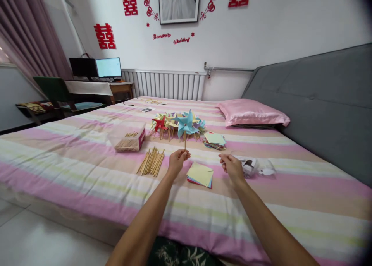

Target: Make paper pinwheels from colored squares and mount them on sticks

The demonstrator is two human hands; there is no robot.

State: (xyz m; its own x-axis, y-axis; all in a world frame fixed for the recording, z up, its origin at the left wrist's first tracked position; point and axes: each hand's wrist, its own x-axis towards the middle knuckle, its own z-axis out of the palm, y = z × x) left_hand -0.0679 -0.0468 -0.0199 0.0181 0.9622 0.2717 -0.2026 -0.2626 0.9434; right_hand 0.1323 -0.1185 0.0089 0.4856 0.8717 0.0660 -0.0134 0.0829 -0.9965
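Wall [290,22]: white, bearing a dark-framed picture [179,21] of a white gown, cut off at the top. Red floral decals [209,4] flank the frame; red lettering [162,36] below reads "Romantic Wedding". Three red character cut-outs [105,36] noted. Radiator [168,84]: pale, low on the wall, pipe [232,69] to its right. Headboard [314,91]: grey, upholstered; pink pillow [252,112] lying beside it. Far left: mauve curtain [31,33], green-backed chair [50,88], desk [122,88] carrying two monitors [108,67], left screen dark, right lit. Floor [17,235]: pale tile.
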